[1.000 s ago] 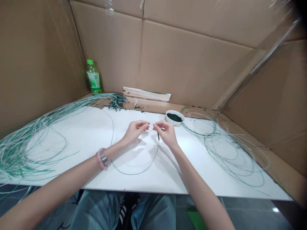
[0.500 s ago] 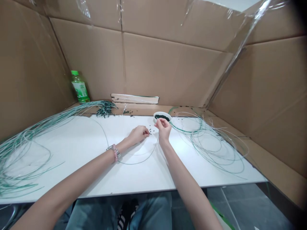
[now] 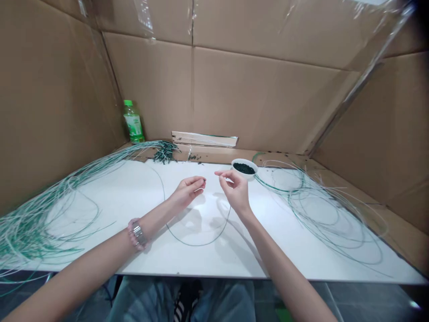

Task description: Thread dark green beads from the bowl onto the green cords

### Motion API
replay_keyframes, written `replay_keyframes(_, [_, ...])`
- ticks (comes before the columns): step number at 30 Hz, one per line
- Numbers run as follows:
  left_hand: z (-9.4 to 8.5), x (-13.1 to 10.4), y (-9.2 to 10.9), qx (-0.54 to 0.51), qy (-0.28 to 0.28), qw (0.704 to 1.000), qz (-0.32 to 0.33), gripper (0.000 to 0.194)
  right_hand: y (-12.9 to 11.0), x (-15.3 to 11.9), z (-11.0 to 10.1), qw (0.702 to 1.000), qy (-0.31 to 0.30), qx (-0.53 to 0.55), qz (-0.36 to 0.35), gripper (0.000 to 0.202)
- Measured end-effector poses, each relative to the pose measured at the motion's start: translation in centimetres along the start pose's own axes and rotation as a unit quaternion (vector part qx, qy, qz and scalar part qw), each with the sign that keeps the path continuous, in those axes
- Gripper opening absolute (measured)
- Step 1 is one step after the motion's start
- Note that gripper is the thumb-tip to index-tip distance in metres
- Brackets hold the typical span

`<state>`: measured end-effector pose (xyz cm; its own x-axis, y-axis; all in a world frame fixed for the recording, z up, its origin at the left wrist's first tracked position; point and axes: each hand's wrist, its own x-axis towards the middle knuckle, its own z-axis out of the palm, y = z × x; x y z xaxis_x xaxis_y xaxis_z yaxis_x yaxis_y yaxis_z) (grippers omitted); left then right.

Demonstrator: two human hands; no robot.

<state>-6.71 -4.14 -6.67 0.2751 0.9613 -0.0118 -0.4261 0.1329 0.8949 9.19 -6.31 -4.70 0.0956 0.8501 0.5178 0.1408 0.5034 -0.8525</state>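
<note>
My left hand (image 3: 188, 192) is raised over the white tabletop, its thumb and forefinger closed on a tiny dark bead. Facing it, my right hand (image 3: 237, 191) pinches the end of a thin green cord (image 3: 201, 245) between thumb and fingers. The cord hangs in a loop below both hands and runs back past my left wrist. A gap separates the fingertips of the two hands. Just behind my right hand stands a white bowl (image 3: 254, 175) with many dark beads (image 3: 244, 168) in it.
Green and white cords (image 3: 80, 179) lie bundled at the left, their dark ends (image 3: 164, 152) gathered at the back. Loose coils of cord (image 3: 311, 205) spread over the right side. A green-capped bottle (image 3: 134, 123) stands at back left. Cardboard walls (image 3: 261, 98) enclose the table.
My left hand has lifted off the tabletop beside the scattered beads, now with a bead in its fingertips. My right hand has moved slightly away from the bowl, still with the cord. The view has shifted left.
</note>
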Motion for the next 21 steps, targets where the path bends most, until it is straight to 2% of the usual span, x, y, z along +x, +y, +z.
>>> replay_keyframes(3, [-0.5,-0.5,0.4,-0.077,-0.013,0.997,-0.01,0.031,-1.1,0.1,1.5,0.998,-0.063,-0.002,-0.026,0.005])
replay_keyframes(6, [-0.5,-0.6,0.0,-0.111,-0.032,0.993,-0.016,0.03,-1.5,-0.4,2.3,0.995,-0.092,0.004,-0.045,0.007])
replay_keyframes(13, [-0.1,-0.9,-0.8,-0.11,-0.066,0.991,-0.046,0.023,-1.4,-2.0,1.7,0.996,-0.078,0.001,-0.031,0.015])
replay_keyframes(21, [-0.8,-0.7,-0.2,0.002,-0.096,0.995,0.025,0.021,-1.5,-2.3,1.7,0.995,-0.079,-0.024,-0.051,0.017])
